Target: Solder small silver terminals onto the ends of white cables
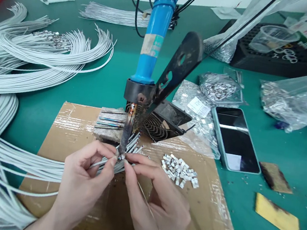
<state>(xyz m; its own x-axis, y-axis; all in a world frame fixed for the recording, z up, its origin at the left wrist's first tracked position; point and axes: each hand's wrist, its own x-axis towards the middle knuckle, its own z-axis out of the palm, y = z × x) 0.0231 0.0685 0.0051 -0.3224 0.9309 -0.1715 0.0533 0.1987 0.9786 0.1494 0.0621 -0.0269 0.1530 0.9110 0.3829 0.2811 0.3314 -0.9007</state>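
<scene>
A blue-handled soldering iron point(156, 36) stands tip-down in a black stand point(176, 69) over a taped cardboard sheet point(208, 212). My left hand point(82, 185) pinches a thin white wire point(101, 162) and holds its end at the iron's tip. My right hand point(159, 202) pinches a small metal terminal point(124, 158) against that wire end, just under the tip. A pile of small metal terminals point(180, 170) lies right of my right hand. Several wire ends fan out beneath the iron.
Bundles of white wires point(21, 63) cover the green table at the left. A phone point(235, 139) lies to the right, with bags of metal parts point(219, 88) behind it, a small fan point(160, 125) by the stand, and yellow sponges point(277, 216) at the right.
</scene>
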